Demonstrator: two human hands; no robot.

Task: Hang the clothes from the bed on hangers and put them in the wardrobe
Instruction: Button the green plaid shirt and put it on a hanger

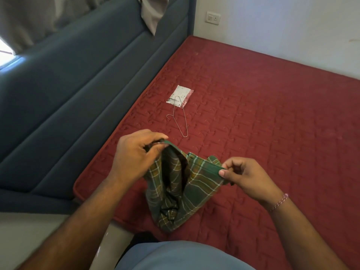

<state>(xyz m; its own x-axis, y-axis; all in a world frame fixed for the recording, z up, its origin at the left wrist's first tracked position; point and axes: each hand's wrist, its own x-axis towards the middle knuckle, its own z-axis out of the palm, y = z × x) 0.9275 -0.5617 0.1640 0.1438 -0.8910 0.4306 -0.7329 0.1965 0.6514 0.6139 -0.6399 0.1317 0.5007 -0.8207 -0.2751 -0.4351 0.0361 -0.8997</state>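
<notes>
Both hands hold a green plaid garment (187, 188) above the red bed (272, 123).

Left hand (136, 154): fingers curled, pinching one end of the garment's top edge. Right hand (247, 176): thumb and fingers pinch the other end; a wrist band is visible. A wire hanger (180, 117) lies just beyond, overlapping a white packet (180, 95); the packet's print is too small to read.

One head-worn wide-angle view looks steeply down, close over the bed (272, 117) from its edge.
</notes>
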